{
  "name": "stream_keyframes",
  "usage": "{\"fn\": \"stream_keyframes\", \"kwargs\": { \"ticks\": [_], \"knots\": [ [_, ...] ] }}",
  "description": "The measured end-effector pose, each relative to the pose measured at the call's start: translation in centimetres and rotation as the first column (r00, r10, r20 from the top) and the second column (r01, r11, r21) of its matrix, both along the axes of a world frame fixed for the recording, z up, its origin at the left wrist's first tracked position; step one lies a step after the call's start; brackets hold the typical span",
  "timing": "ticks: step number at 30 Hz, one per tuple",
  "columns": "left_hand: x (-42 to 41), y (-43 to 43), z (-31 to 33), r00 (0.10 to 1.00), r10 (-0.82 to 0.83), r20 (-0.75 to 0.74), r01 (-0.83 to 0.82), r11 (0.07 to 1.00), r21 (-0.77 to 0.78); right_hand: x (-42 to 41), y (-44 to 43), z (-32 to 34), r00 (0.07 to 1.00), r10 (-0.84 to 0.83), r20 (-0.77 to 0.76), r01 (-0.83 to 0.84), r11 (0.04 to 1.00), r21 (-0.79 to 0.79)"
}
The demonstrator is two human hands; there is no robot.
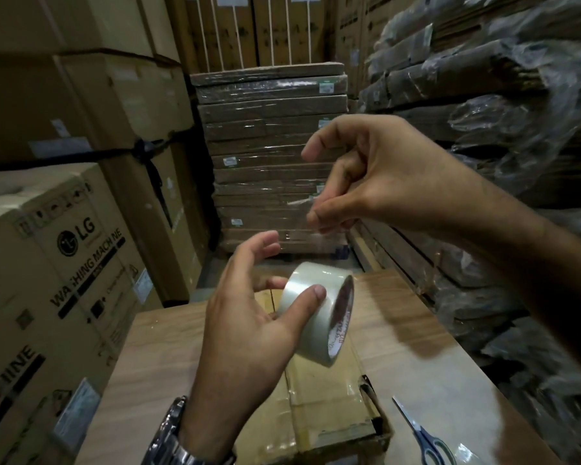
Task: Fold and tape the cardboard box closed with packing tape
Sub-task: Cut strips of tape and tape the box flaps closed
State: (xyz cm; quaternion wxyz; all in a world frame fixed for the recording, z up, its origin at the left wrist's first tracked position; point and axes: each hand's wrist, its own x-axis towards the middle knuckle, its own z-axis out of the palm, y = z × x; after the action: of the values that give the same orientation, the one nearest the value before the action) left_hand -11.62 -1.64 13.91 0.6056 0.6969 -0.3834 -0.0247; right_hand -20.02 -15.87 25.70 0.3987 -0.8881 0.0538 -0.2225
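As the left hand [249, 330] is gripping the tape roll [316, 317], the right hand [383, 182] is pinching its free end [307, 239], best kept taut.

We read the brand LG beside its round logo on the big carton [47, 280] at the left, with WASHING MACHINE running up the same face. Lower down, at the left edge, the word shows again, cut off to "ACHINE". Red print circles the inside of the tape roll [307, 337] — too blurred for us to read. The small labels on the wrapped stack [272, 129] are likewise illegible.
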Motion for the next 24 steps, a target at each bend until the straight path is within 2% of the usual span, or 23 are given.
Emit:
{"fn": "stream_keyframes", "kwargs": {
  "ticks": [5, 8, 14, 24],
  "knots": [
    [0.5, -0.5, 0.5, 0.997, -0.045, 0.062, 0.047, 0.998, -0.03, 0.1, -0.1, 1.0, 1.0, 0.001, 0.006, -0.001, 1.0, -0.025],
    [0.8, -0.7, 1.0, 0.994, -0.061, 0.095, 0.07, 0.992, -0.1, 0.2, -0.2, 1.5, 1.0, 0.005, 0.004, -0.005, 0.999, -0.032],
    [1.5, -0.9, 2.1, 0.964, -0.25, 0.094, 0.262, 0.954, -0.143, 0.2, -0.4, 2.2, 1.0, 0.001, 0.008, 0.0, 1.0, -0.021],
    [1.3, -0.5, 2.2, 0.934, -0.246, 0.26, 0.282, 0.953, -0.111, 0.3, -0.8, 2.4, 1.0, -0.005, -0.008, 0.005, 1.0, -0.007]
  ]
}}
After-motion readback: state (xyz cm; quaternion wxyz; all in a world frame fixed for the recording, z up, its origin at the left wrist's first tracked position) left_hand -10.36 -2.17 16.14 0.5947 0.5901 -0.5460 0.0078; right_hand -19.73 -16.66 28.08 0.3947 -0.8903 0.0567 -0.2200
